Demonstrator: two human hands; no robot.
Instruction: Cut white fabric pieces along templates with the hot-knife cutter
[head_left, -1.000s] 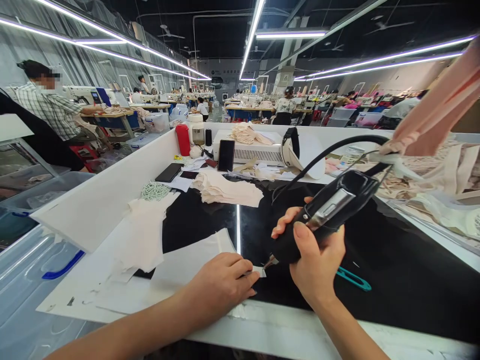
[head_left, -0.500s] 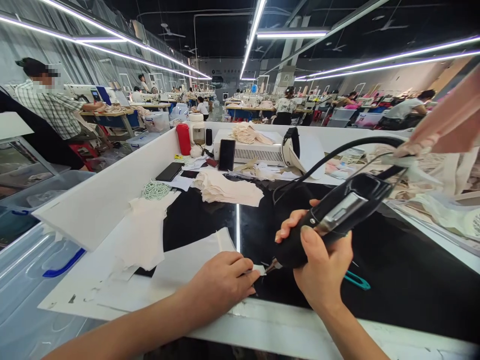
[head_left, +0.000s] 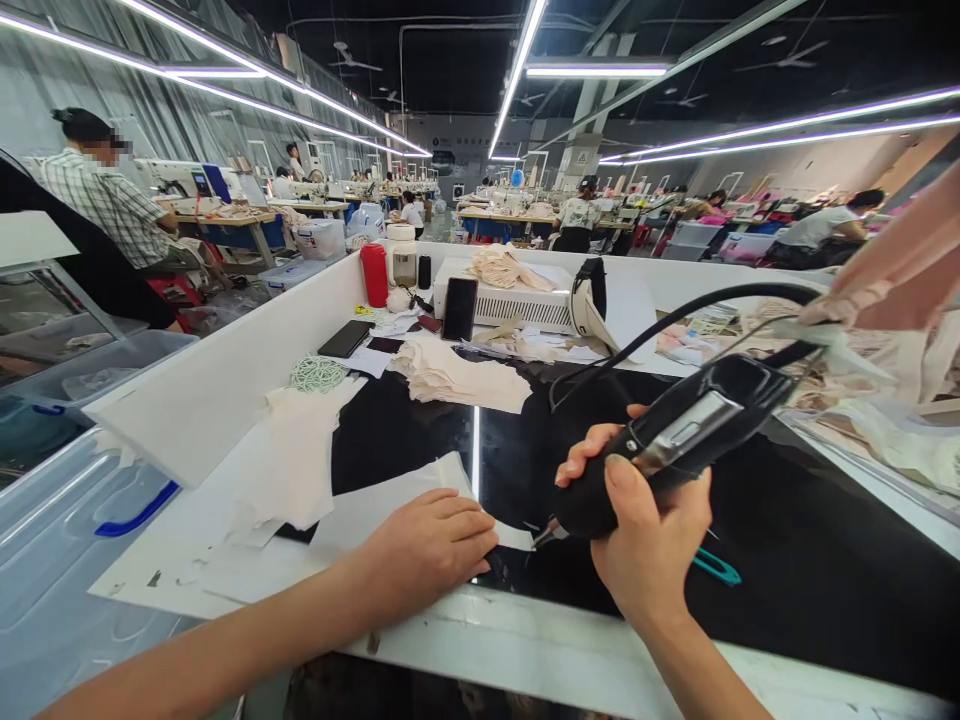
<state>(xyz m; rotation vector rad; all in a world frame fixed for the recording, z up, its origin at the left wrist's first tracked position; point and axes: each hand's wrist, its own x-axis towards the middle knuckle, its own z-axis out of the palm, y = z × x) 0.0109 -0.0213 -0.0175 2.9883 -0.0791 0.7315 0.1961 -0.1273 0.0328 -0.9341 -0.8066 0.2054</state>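
My left hand (head_left: 429, 548) lies flat with fingers stretched out, pressing on a white sheet-like piece (head_left: 379, 503). The end of this piece, a narrow pale strip (head_left: 514, 537), sticks out beyond my fingertips over the black work surface. In my right hand (head_left: 649, 540) is a black corded power tool (head_left: 679, 425) with a silver panel and a narrow metal tip. That tip points down and left, at the strip's end; whether it touches cannot be made out. My right fingers wrap round the tool's body. A teal snipper-like object (head_left: 718, 567) lies beside my right wrist.
Stacked cream fabric pieces (head_left: 461, 374) lie behind my hands, with more cream pieces (head_left: 300, 455) at left. Phones (head_left: 459, 308), a red bottle (head_left: 373, 276) and a white vented box (head_left: 525, 308) stand farther back. The tool's cable (head_left: 675, 315) arches right. A low white partition (head_left: 247, 370) borders the left.
My left hand has slid left and flattened, baring more of the strip. My right hand keeps the tool near the strip's end. The whole view has shifted slightly.
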